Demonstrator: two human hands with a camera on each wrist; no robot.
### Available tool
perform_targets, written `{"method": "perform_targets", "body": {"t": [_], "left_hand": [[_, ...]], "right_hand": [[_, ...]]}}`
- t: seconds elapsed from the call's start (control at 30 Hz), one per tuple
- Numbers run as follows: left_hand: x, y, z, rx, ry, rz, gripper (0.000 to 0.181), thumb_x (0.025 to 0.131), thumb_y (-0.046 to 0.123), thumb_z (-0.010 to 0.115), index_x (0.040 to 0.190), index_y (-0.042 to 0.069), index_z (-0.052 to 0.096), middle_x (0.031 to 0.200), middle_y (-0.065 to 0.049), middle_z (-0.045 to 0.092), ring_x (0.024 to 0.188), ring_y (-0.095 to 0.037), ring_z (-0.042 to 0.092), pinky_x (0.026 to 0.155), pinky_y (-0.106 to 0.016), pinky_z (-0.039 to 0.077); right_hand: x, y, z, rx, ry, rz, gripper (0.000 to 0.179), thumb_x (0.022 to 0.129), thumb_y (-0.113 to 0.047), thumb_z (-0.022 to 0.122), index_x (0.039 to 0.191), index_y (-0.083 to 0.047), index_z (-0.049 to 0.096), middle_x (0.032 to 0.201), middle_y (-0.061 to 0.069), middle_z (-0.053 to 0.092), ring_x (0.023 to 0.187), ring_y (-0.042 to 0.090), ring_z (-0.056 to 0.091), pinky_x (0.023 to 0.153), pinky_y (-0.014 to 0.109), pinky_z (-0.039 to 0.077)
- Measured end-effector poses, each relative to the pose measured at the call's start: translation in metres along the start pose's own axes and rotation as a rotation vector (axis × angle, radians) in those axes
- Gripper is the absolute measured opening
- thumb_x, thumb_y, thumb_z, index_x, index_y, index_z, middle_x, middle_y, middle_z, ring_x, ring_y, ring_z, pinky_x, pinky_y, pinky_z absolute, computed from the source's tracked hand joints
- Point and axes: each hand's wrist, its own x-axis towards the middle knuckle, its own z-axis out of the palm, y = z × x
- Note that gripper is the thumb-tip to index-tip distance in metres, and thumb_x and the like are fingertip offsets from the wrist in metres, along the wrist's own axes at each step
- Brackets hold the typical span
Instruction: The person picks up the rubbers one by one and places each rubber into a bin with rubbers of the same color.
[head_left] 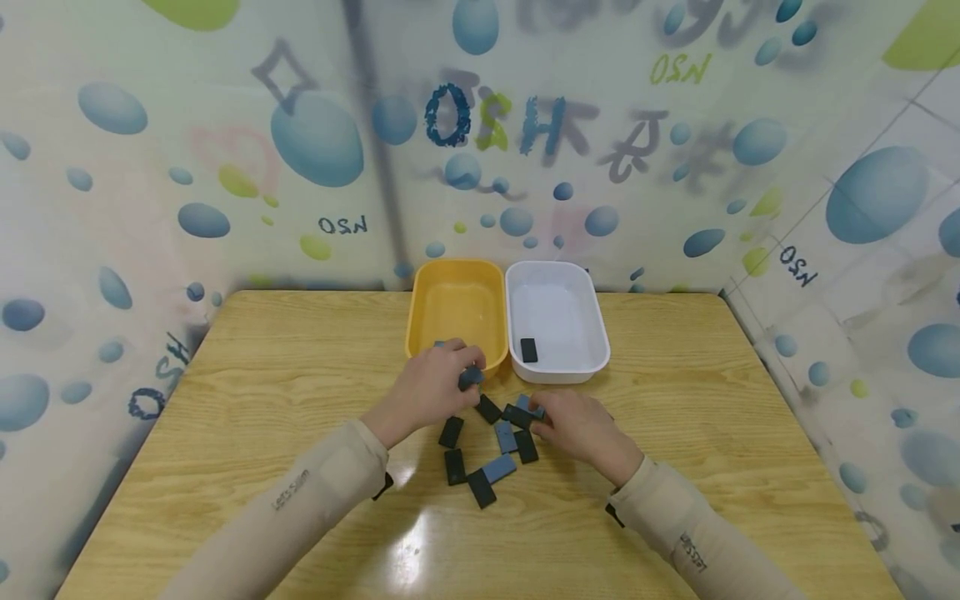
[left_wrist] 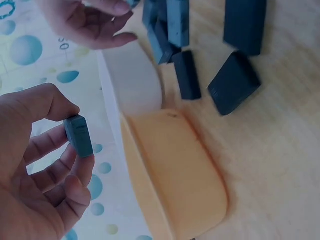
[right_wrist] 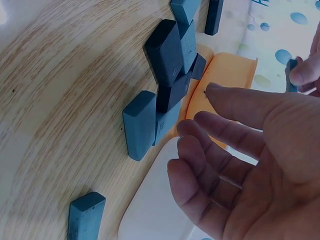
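My left hand [head_left: 429, 385] pinches a small blue rectangular block [left_wrist: 79, 136] between thumb and fingertips, over the front rim of the yellow bin [head_left: 457, 268]. Part of another blue piece [head_left: 439, 343] shows in that bin, mostly covered by the hand. My right hand [head_left: 581, 427] has its fingers loosely bent, with nothing held in the right wrist view. Its fingertips are right at a black block [head_left: 517, 416] and a blue block [head_left: 529, 406] in the pile. Nearby lie a speckled blue block [head_left: 506, 437] and a black block [head_left: 527, 447].
Behind the pile, the white bin [head_left: 558, 271] stands against the yellow one, with a black block [head_left: 528, 350] inside. Closer to me on the wooden table [head_left: 300, 358] are several more blocks, among them a blue block [head_left: 499, 468] touching a black block [head_left: 482, 488]. A patterned curtain [head_left: 300, 250] hangs behind.
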Motion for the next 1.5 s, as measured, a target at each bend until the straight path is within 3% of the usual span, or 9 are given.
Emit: {"method": "perform_targets", "body": {"t": [0.57,0.77,0.9,1.07,1.33,1.5], "left_hand": [[0.024,-0.021,-0.016,-0.059,-0.016,-0.158,0.028,0.083,0.026,0.067,0.111,0.019,0.065,0.106,-0.004,0.063,0.068,-0.017,0.056,0.058,-0.027,0.044],[0.035,-0.031,-0.02,-0.112,-0.026,-0.218,0.03,0.087,0.026,0.064,0.114,0.014,0.064,0.11,-0.009,0.063,0.069,-0.018,0.06,0.061,-0.029,0.048],[0.044,-0.036,-0.02,-0.141,-0.04,-0.254,0.03,0.089,0.025,0.064,0.116,0.013,0.063,0.112,-0.009,0.063,0.079,-0.02,0.063,0.069,-0.033,0.052],[0.054,-0.042,-0.014,-0.133,-0.065,-0.282,0.03,0.089,0.026,0.065,0.115,0.012,0.064,0.11,-0.008,0.065,0.093,-0.024,0.06,0.081,-0.04,0.051],[0.066,-0.051,0.005,-0.124,-0.165,-0.335,0.025,0.09,0.025,0.065,0.111,0.012,0.064,0.101,-0.003,0.067,0.078,-0.017,0.06,0.071,-0.032,0.049],[0.071,-0.051,0.013,-0.144,-0.21,-0.361,0.022,0.091,0.024,0.065,0.108,0.011,0.065,0.094,-0.003,0.069,0.079,-0.018,0.062,0.076,-0.033,0.05]], "right_hand": [[-0.002,0.0,-0.001,0.01,-0.008,0.007,0.022,0.088,-0.025,0.072,0.108,-0.014,0.068,0.08,-0.005,0.065,0.069,0.008,0.055,0.061,0.032,0.048],[-0.001,0.0,-0.001,0.002,-0.007,0.011,0.023,0.089,-0.025,0.071,0.108,-0.014,0.068,0.08,-0.005,0.064,0.069,0.008,0.055,0.062,0.031,0.048],[-0.001,0.0,-0.002,0.005,-0.015,0.015,0.023,0.089,-0.025,0.071,0.108,-0.014,0.068,0.08,-0.006,0.064,0.068,0.008,0.054,0.061,0.031,0.047],[-0.001,0.0,-0.003,0.007,-0.027,0.022,0.024,0.089,-0.026,0.071,0.11,-0.015,0.068,0.078,-0.007,0.063,0.067,0.007,0.053,0.06,0.03,0.046],[-0.001,0.0,-0.003,0.019,-0.026,0.019,0.024,0.089,-0.025,0.071,0.11,-0.013,0.068,0.08,-0.004,0.064,0.067,0.008,0.054,0.061,0.031,0.047],[0.0,0.001,-0.001,0.014,-0.019,0.015,0.024,0.089,-0.024,0.071,0.109,-0.013,0.068,0.08,-0.003,0.065,0.067,0.008,0.054,0.061,0.031,0.047]]}}
